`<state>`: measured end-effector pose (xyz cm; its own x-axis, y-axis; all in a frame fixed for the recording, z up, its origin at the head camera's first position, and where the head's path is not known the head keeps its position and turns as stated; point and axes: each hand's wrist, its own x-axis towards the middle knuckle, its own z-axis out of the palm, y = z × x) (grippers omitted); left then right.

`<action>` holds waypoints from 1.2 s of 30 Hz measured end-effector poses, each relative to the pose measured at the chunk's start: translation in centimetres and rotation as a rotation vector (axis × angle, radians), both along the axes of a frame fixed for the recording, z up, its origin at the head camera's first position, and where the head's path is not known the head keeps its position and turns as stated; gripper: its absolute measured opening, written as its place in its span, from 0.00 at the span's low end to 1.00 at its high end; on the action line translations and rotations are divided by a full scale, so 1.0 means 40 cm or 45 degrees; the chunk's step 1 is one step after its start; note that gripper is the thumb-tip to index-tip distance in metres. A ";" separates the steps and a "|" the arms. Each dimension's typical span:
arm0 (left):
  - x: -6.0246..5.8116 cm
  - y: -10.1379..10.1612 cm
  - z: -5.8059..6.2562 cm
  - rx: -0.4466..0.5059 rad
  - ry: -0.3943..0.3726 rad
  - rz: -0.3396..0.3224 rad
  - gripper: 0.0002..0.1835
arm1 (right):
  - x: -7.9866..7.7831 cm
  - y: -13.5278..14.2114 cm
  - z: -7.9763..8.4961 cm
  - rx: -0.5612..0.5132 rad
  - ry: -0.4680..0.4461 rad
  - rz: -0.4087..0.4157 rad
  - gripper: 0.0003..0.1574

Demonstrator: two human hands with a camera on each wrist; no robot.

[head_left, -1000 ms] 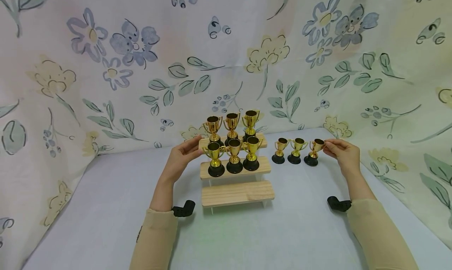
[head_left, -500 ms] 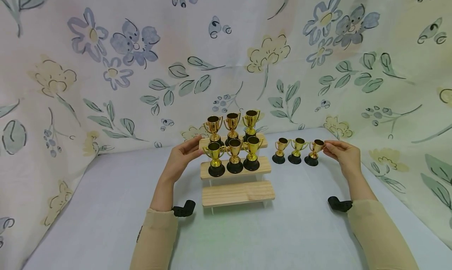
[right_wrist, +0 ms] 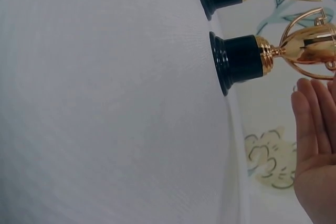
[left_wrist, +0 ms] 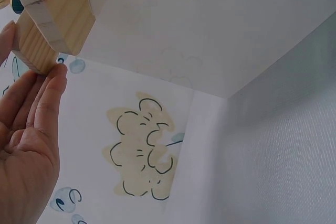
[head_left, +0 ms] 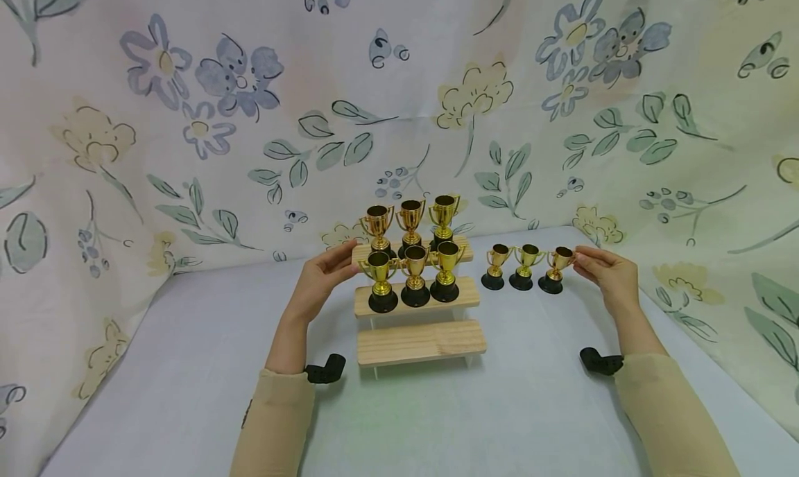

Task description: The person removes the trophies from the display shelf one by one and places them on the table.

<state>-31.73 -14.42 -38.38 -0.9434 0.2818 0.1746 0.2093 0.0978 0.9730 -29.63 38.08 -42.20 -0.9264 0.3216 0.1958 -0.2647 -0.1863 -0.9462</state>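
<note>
Clock centred on the middle shelf [head_left: 469, 293], head view. Found left hand [head_left: 321, 277] between 9 and 10, pinching the end of the top shelf [head_left: 468, 254]. Found right hand [head_left: 610, 277] near 3, apparently pinching the outer handle of a two-handled gold trophy cup [head_left: 552, 281], upright on the white tablecloth [head_left: 474, 421]. Farther inward, noted two more cups [head_left: 523, 281] in line. At 12, counted three rear cups [head_left: 410, 217]; at centre, three front cups [head_left: 415, 265]; at 6, noted the bottom shelf [head_left: 421, 342].

Compared with one second ago: detected no clear movement. Read as a pause, tally unchanged: six on the shelves, three on the tablecloth.

Left wrist view: adds thumb and fingers on opposite edges of the board. Right wrist view: adds the black base [right_wrist: 244, 59] seated flat and straight fingers at the handle; omits the thumb, visible only from the head.
</note>
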 end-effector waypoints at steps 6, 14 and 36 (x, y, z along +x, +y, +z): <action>-0.002 0.000 0.000 -0.009 -0.004 0.000 0.33 | 0.000 -0.006 0.007 -0.074 0.013 -0.121 0.10; 0.002 0.003 0.006 -0.003 0.004 -0.011 0.33 | -0.009 -0.039 0.057 -0.278 0.207 -0.518 0.13; 0.003 0.001 0.003 0.000 -0.006 0.005 0.34 | 0.056 -0.328 0.225 0.035 0.463 0.119 0.10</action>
